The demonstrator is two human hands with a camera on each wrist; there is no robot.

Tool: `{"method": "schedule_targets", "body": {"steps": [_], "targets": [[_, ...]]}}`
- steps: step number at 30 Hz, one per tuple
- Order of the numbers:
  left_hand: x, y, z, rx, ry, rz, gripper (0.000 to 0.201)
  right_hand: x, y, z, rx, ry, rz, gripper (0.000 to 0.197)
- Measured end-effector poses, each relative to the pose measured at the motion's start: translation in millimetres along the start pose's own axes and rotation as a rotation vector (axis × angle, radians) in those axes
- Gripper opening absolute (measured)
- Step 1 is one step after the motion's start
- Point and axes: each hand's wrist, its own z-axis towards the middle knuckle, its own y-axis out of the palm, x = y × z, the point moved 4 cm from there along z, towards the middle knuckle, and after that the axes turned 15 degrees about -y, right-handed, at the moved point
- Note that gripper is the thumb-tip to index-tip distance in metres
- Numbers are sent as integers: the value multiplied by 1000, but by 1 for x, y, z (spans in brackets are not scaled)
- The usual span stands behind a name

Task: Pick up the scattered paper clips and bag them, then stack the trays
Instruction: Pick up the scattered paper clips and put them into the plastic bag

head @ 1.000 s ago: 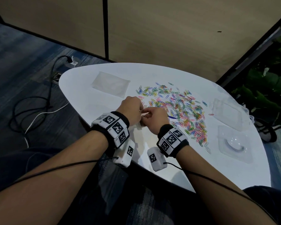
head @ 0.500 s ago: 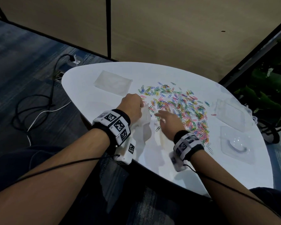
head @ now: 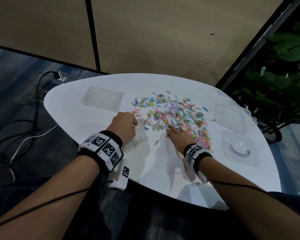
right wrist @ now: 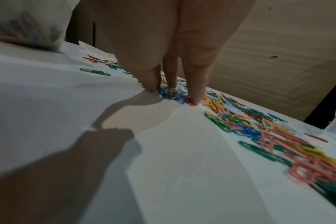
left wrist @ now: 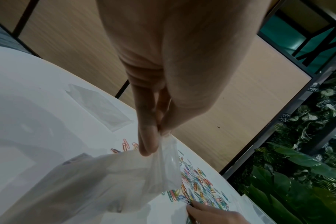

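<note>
Change: a second ago our two hands met at the bag mouth; now our right hand (head: 177, 138) is out at the near edge of the pile, away from the bag.
Meaning: we judge one batch is delivered and the next pick is starting; most clips remain, trays untouched.
Left grip: our left hand (head: 124, 126) pinches the rim of the clear plastic bag (left wrist: 113, 181), thumb against fingers, holding its mouth up.
Right grip: fingers (right wrist: 196, 91) are pressed down around a small knot of blue clips; whether they have them pinched, we cannot tell.
Paper clips (head: 173, 115): a thin, many-coloured spread on the white tabletop (head: 111, 153), ahead and to the right of the right grip; one stray (head: 156, 142) lies between the grips.
Bag contents: a few clips show dimly through the plastic.
Trays: two clear trays (head: 239, 151) lie well to the right of the right grip, apart, unstacked.
Spare bag (head: 102, 100): flat, beyond the left grip.
</note>
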Motion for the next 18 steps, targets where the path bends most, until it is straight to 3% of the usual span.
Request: {"method": "schedule_targets", "body": {"steps": [4,9,12,15,17,18], "targets": [[2,1,-2,-8,1,16,32,-2,-12,2,147,1,13,19],[3,2,-2,-17,7,35,32,20,-39,-6,176,319,352,24],[3,2,-3,-20,4,28,31,35,-48,-15,271,463,603,13],[3,0,-2,-32,-3,24,30,32,-59,-23,505,546,1209,10],[4,-1,-3,-31,-9,12,31,10,-78,-22,664,473,1662,14],[4,-1,-3,-31,-9,6,32,-6,-90,-21,671,402,1790,15]]}}
